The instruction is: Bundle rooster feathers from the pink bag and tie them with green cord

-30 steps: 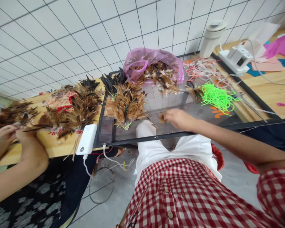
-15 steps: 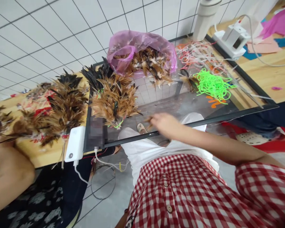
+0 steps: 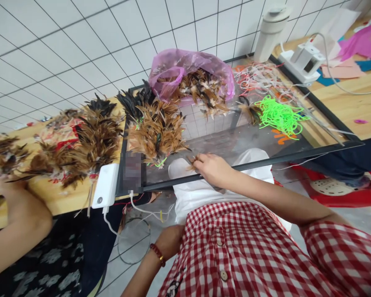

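My right hand (image 3: pixel 214 170) is over the front edge of the glass-topped table (image 3: pixel 210 142). Its fingers are pinched on a small tuft of brown feathers (image 3: pixel 191 162). Low beside my checked shirt is my left hand (image 3: pixel 170 240), with a beaded bracelet at the wrist; the shirt hides its fingers. Left of my right hand lies a large pile of brown feather bundles (image 3: pixel 157 130), with bits of green string at its lower edge. Behind it, a pink plastic bag (image 3: pixel 200 57) lies open with more feathers. Bright green cords (image 3: pixel 280 117) sit in a heap to the right.
White and pink strings (image 3: pixel 256 78) lie near a white bottle (image 3: pixel 270 35). A power strip (image 3: pixel 299 68) stands at the right, a white power bank (image 3: pixel 105 185) at the left. A co-worker's arm (image 3: pixel 24 222) reaches among feather bundles (image 3: pixel 95 144) on the wooden table.
My left hand has come into view beside my shirt. My right hand, blurred before, is now sharper and still has the feathers. The camera view has shifted slightly.
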Available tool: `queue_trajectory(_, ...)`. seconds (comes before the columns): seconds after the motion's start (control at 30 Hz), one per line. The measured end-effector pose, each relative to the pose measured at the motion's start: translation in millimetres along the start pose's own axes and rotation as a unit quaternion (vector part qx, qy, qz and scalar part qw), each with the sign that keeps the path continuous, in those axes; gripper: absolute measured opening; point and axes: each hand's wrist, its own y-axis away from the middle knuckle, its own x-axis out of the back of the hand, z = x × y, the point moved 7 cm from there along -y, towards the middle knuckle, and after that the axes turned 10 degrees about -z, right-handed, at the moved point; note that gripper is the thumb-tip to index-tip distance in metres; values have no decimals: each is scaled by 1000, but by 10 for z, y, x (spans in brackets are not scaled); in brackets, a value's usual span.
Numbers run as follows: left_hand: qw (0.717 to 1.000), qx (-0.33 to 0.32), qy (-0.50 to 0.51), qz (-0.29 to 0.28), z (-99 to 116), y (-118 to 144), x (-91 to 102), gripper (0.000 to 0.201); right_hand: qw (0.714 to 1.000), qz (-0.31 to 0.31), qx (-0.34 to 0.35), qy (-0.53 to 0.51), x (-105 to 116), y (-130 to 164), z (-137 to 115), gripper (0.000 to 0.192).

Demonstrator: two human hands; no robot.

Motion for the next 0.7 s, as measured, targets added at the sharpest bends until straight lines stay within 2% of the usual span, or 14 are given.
queue_trajectory(0.03,1000,-19,-2,4,87,-75,90,28,999,-3,-30,-10,-35,11,144,34)
queue_trajectory(0.07,997,-72,1,16,234,-145,201,31,996,-3,-83,-15,-34,69,395,35)
queue_trajectory(0.1,994,-104,-4,39,367,-213,332,30,988,-3,-156,-16,-8,170,724,35)
queue_trajectory(0.17,983,-142,-31,117,619,-334,626,26,959,42,-279,-26,154,438,1380,36)
queue_trajectory(0.2,971,-173,-28,163,756,-375,782,26,952,74,-291,-60,240,534,1610,31)
queue_trajectory(0.27,935,-237,20,263,993,-418,1112,27,928,168,-264,-204,388,636,1865,18)
queue_trajectory(0.33,892,-254,104,360,1111,-440,1454,24,862,232,-188,-410,412,581,1835,13)
queue_trajectory(0.4,849,-237,191,432,1145,-461,1750,20,777,246,-108,-570,358,422,1589,23)
queue_trajectory(0.43,829,-224,229,459,1144,-472,1867,18,744,245,-82,-616,323,342,1436,29)
queue_trajectory(0.5,800,-198,300,481,1114,-525,2013,16,707,240,-47,-664,259,216,1155,35)
queue_trajectory(0.57,794,-183,345,466,1076,-616,2049,21,709,232,-27,-665,205,141,955,34)
queue_trajectory(0.63,794,-172,378,445,990,-685,2013,24,738,216,-6,-639,171,97,837,29)
queue_trajectory(0.7,787,-151,390,453,830,-650,1971,28,778,196,19,-596,169,67,788,24)
